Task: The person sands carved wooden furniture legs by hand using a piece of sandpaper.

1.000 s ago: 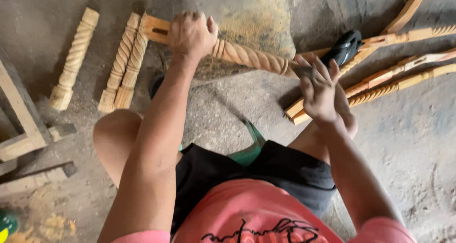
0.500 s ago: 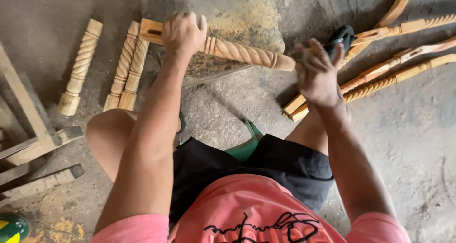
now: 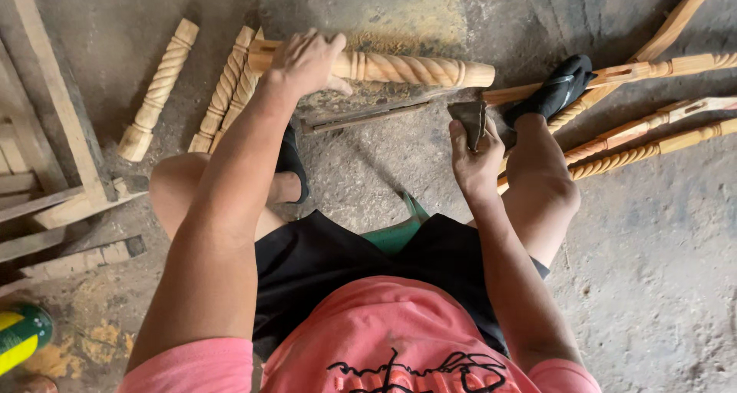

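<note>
Nearest the camera, a seated person in a pink shirt [image 3: 399,339] and black shorts [image 3: 338,262], knees apart, over a concrete floor [image 3: 652,232]. Right hand [image 3: 474,156], raised between the knees: grip pinched on a small dark folded sheet, apparently abrasive paper [image 3: 468,120], thumb against its near face. Left hand [image 3: 307,61], farther out at arm's length: grip wrapped over the left portion of a spiral-turned wooden spindle [image 3: 407,69], which lies crosswise above the floor, its right end free and well apart from the sheet. A dark flat bar [image 3: 361,119] lies just below the spindle. Black sandals [image 3: 554,92] on the feet. Beyond left: three shorter twisted spindles [image 3: 157,90] on the floor, beside pale timber offcuts [image 3: 54,124]. Beyond right: several long turned legs [image 3: 652,136], fanned out.
</note>
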